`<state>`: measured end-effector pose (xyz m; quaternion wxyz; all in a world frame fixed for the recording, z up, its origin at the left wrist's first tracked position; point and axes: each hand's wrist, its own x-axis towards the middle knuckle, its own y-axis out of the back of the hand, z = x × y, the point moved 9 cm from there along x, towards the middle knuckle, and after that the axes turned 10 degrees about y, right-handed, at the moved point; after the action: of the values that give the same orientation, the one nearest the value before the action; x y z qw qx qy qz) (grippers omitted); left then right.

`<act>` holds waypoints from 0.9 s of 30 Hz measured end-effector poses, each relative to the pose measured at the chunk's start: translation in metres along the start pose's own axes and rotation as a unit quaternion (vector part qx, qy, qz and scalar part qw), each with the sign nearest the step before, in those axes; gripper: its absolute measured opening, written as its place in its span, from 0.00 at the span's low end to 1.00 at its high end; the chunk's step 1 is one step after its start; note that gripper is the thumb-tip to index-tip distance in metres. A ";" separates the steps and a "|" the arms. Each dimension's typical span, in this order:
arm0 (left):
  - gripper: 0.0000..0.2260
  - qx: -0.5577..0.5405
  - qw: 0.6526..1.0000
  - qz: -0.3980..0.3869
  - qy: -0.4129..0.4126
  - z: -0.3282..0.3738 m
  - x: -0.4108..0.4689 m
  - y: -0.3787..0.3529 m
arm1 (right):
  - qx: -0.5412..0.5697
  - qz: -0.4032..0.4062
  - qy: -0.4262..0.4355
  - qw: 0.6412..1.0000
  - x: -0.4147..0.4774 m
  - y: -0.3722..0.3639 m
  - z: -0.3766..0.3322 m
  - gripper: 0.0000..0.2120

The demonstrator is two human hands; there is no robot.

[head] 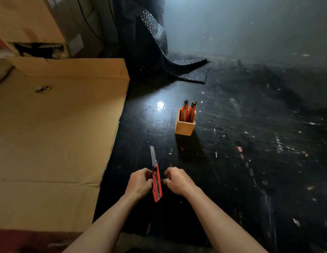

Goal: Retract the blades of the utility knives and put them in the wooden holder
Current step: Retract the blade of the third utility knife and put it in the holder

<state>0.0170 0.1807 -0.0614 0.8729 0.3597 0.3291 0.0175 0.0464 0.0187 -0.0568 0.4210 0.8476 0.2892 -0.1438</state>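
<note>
A red utility knife [157, 185] stands nearly upright in my left hand [140, 182], which grips its handle from the left. Its silver blade [153, 155] is extended and points away from me. My right hand [177, 179] hovers just right of the knife with fingers curled, holding nothing; whether it touches the handle I cannot tell. Farther ahead on the dark surface stands the square wooden holder [184, 127], with two red utility knives [188, 110] upright inside, black ends up.
A large flattened cardboard sheet [55, 128] covers the left side, with stacked cardboard boxes [40, 21] behind it. A sheet of dark bubble wrap [179, 63] lies at the back. The black surface [250, 143] is littered with small paper scraps.
</note>
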 end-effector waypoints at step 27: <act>0.13 -0.328 0.927 -0.142 -0.111 0.134 -0.016 0.049 | 0.278 0.202 0.130 0.930 -0.037 0.123 -0.035 0.11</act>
<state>0.0934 0.1301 0.0496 0.9664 0.0028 0.2540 -0.0400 0.0925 -0.0259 0.0596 0.1472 0.9826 0.1122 -0.0186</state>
